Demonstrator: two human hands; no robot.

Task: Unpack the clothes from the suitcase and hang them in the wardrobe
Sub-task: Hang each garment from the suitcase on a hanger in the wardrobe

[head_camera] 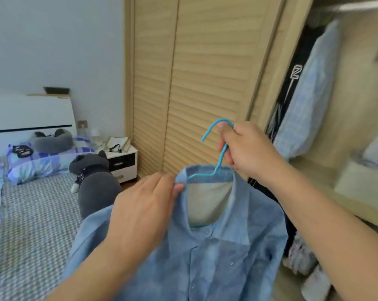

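Observation:
A light blue buttoned shirt [216, 257] hangs on a blue wire hanger [216, 168] in front of me. My right hand [246, 146] grips the hanger's neck just below the hook. My left hand [144, 205] pinches the left side of the shirt's collar between thumb and fingers. The open wardrobe section [344, 118] lies to the right, with a pale blue checked garment [307, 98] and a black one [292, 83] hanging from its rail [364, 5]. The suitcase is not in view.
The wardrobe's slatted wooden doors [194, 83] stand straight ahead. A bed [31, 213] with a checked cover, a pillow and a grey plush toy [94, 177] fills the left. A white bedside table [122, 164] sits by the doors. Folded items lie on a wardrobe shelf [357, 183].

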